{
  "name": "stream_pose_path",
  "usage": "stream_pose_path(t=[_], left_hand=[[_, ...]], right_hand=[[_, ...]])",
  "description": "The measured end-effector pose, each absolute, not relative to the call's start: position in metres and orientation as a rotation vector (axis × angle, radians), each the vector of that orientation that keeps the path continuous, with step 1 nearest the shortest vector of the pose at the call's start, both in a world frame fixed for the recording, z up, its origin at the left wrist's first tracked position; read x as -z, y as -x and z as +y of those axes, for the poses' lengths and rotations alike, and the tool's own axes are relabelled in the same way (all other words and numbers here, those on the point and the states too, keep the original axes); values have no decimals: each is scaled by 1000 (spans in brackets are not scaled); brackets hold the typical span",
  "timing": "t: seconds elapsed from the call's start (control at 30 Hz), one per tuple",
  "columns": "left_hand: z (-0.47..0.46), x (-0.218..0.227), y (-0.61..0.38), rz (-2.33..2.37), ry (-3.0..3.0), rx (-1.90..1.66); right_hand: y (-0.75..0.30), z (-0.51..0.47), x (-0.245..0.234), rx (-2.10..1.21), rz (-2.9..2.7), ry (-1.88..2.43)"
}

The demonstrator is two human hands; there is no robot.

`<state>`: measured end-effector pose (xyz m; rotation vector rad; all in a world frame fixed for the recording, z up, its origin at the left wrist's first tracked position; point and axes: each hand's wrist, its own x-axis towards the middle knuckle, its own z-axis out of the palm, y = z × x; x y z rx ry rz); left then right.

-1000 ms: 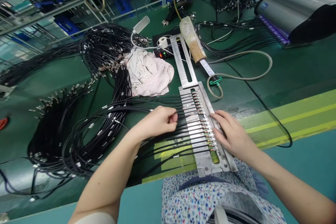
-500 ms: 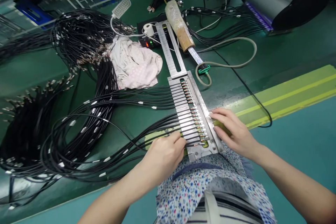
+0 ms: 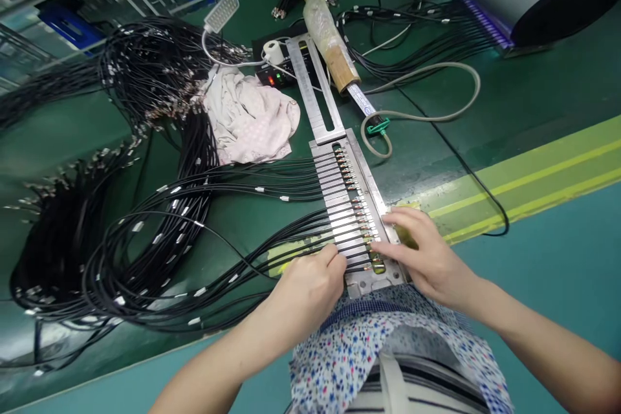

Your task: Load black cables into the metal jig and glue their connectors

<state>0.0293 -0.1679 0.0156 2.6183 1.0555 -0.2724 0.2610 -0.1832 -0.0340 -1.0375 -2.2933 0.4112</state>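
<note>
A slotted metal fixture lies at the bench edge in front of me, with a row of black cables laid across it from the left. Their bare metal ends line up over the fixture's opening. My left hand is closed in a pinch on a black cable at the fixture's lower left edge. My right hand has its fingers apart; the thumb reaches over the lower cable ends, and the other fingers rest at the right rail. Whether the thumb touches an end I cannot tell.
Big coils of black cable spread over the left side. A pale cloth lies behind them, beside a small lamp. A wrapped handle tool with a hose sits beyond the fixture. A grey machine with purple light stands back right.
My right thumb has moved left from the rail's outer side to over the lower cable ends. My left hand stays at the fixture's left edge, shifted only slightly.
</note>
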Motion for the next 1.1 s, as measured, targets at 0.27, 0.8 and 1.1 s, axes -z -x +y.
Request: stream_pose_path(t=[0.27,0.8,1.1], left_hand=[[-186,15,-3,961,-2715,-189],[-134,-26,0,1065,-2288,-653],[-75,3,-32,1319,-2137,-626]], right_hand=[[-249,-181,20,-291,-2575,914],[-263,-174,30,-442,-2428,905],[-277,-158,18,-444,-2241,1087]])
